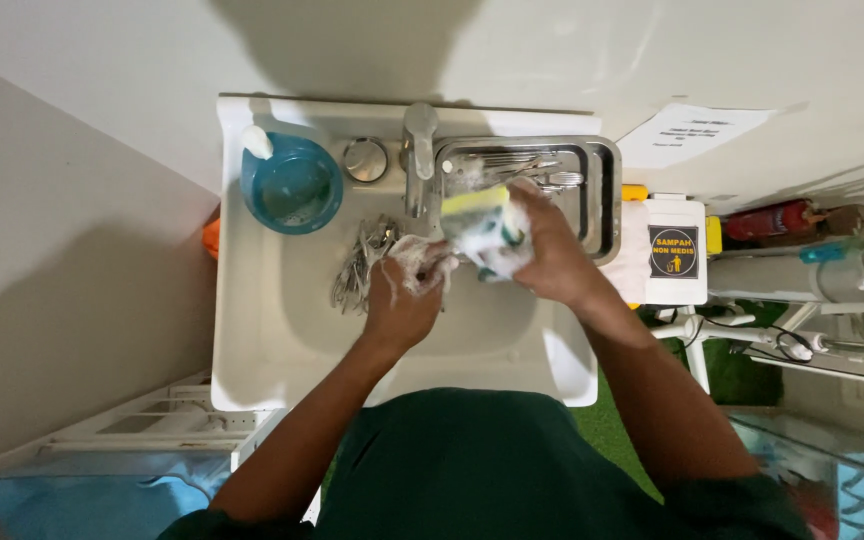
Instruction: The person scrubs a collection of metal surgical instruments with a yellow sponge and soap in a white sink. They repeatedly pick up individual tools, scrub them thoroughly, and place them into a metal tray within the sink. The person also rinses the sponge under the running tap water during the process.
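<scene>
Over the white sink basin, my right hand grips a soapy yellow and green sponge. My left hand is closed around a foam-covered item, small and hidden by suds, held against the sponge. A pile of metal cutlery lies in the basin just left of my left hand. More cutlery rests in a steel tray on the sink's back right corner, behind my right hand. The tap stands above both hands.
A blue bowl with a white bottle top sits at the sink's back left. A round metal lid lies beside the tap. A white bin stands right of the sink; a white rack stands low left.
</scene>
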